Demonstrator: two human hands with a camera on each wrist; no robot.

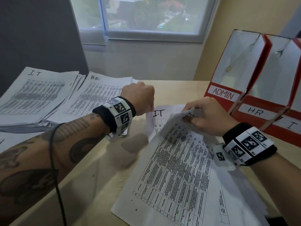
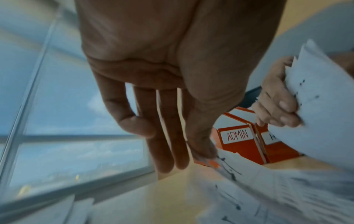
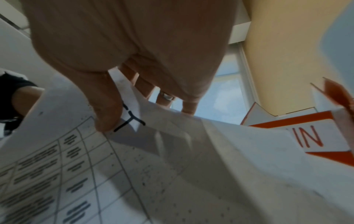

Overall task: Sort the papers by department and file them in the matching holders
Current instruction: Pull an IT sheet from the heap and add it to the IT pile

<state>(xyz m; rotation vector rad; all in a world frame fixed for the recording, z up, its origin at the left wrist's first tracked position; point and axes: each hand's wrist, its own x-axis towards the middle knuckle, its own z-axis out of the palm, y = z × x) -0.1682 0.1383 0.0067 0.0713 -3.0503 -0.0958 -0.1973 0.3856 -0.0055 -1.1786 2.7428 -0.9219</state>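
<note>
right hand [image 1: 206, 116] pinches the top sheet's [image 1: 177, 160] corner, lifting it to read labels, while relaxed left hand [image 1: 140, 98] fingertips steady the sheet marked it [image 1: 156, 114] near the desk's [image 1: 97, 168] far edge.

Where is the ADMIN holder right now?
In the head view the ADMIN holder stands at the desk's far right, leftmost of the red holders, next to the HR holder and just beyond the right hand.

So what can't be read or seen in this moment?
- Lifted sheet: its department heading, head view, covered by the right hand.
- Third holder: label cut off by the frame edge.
- Left hand: fingertips hidden behind its knuckles, head view; wrist view too blurred to show contact with the I.T sheet.
</note>
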